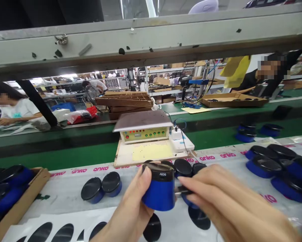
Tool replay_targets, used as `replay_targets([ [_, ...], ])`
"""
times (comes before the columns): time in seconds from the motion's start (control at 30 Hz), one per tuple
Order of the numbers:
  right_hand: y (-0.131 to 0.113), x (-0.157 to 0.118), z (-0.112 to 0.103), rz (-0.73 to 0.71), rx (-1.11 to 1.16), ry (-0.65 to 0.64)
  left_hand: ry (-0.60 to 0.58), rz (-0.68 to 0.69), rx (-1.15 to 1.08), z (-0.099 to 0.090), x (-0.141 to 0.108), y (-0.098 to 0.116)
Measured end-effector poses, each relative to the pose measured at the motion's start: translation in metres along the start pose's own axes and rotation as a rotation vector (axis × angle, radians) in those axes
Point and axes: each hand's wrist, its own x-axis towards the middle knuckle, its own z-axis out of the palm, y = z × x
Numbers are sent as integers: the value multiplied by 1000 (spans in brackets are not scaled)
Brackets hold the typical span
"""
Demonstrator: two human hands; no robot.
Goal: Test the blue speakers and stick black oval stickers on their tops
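Left hand (133,198): gripping device (158,195) around its left side
Device: near upright, raised between both hands
Right hand (213,188): pinching plug (183,190), right of device
Plug axis: roughly level, tip leftward at device's side; cannot tell if inserted

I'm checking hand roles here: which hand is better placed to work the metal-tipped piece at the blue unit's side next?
Probably the right hand: it pinches the metal-tipped piece at the blue unit's side, while the left hand is busy holding the unit.
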Motion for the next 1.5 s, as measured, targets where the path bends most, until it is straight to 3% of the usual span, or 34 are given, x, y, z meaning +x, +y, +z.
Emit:
replay_targets([
  [0.1,-11,11,10,-45,-23,-21,45,92,51,0,0,-2],
  [0.3,4,-4,13,-91,-225,-56,91,424,403,-9,8,-11],
  [0.5,-4,-17,28,-100,-406,46,304,570,678,-11,7,-27],
  [0.63,-1,-3,33,-76,-209,23,359,844,858,-19,9,-25],
  [0.8,15,18,38,186,271,-286,200,1338,1603,-32,14,4],
  [0.87,21,20,42,234,380,-337,144,1541,1762,-32,14,14],
  [0.93,24,18,47,221,412,-321,82,1662,1847,-29,12,20],
  [1.17,31,14,57,55,410,-220,35,1678,2077,-19,-2,23],
  [1.3,33,15,63,-25,394,-166,79,1677,2105,-22,-3,23],
  [1.43,33,14,63,-71,350,-115,15,1718,2089,-20,-1,27],
  [1.5,32,13,62,-76,342,-102,42,1741,2037,-18,-1,28],
])
